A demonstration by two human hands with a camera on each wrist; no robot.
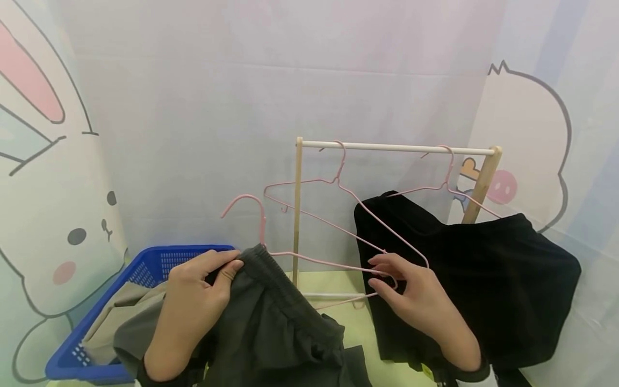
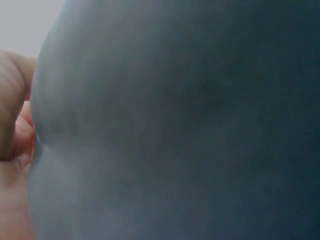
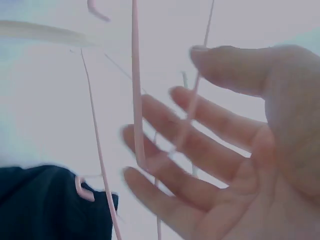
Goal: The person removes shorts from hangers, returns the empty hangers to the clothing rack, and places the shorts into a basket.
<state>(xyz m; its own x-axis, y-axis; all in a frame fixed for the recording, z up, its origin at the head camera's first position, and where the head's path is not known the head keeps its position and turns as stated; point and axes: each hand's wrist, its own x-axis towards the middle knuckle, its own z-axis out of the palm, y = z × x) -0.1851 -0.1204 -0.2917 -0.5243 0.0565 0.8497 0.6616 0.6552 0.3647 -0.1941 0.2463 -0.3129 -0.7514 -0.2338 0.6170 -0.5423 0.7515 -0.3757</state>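
Observation:
My left hand (image 1: 195, 298) pinches the gathered waistband of dark grey elastic-waist pants (image 1: 275, 328) between thumb and fingers. A pink hanger (image 1: 314, 260) has its left part at or inside that waistband, its hook rising above; its right end sticks out bare. Around that right end lies my right hand (image 1: 418, 301), thumb and fingers apart. In the right wrist view, the spread fingers (image 3: 200, 155) stand behind the hanger's bent corner (image 3: 142, 162), not closed on it. Grey cloth (image 2: 175, 125) fills most of the left wrist view and hides the fingertips.
A wooden rack (image 1: 296, 215) with a white rail (image 1: 387, 147) stands ahead. From it hang a bare pink hanger (image 1: 358, 201) and another with a black garment (image 1: 464, 269). At left, a blue basket (image 1: 63, 357) holds beige cloth (image 1: 126, 314). Printed curtains (image 1: 193, 107) surround the pale green tabletop (image 1: 329, 282).

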